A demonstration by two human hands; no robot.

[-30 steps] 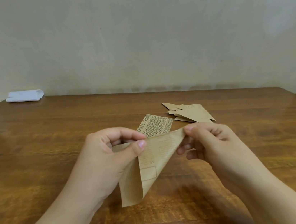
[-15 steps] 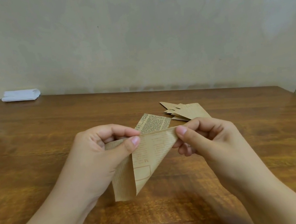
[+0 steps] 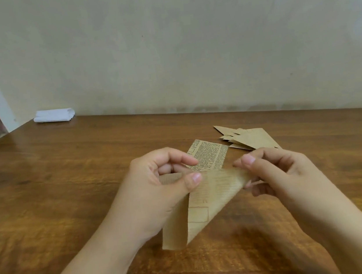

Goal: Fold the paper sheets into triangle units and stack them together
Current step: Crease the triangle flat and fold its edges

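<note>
Since a second ago my right hand (image 3: 276, 170) has slid its pinch along the top edge of the kraft sheet (image 3: 209, 202), and the fold has tightened into a cone-like triangle. My left hand (image 3: 159, 185) pinches the other top corner; the sheet hangs above the table (image 3: 65, 175). The fold looks half done. No containers here: finished triangle units (image 3: 251, 139) are stacked beyond my right hand, and a printed sheet (image 3: 208, 154) lies flat beside them.

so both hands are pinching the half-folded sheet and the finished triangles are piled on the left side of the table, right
Not quite. The head view shows the finished triangles on the table's right side. The left hand and right hand do pinch the half-folded sheet.
</note>
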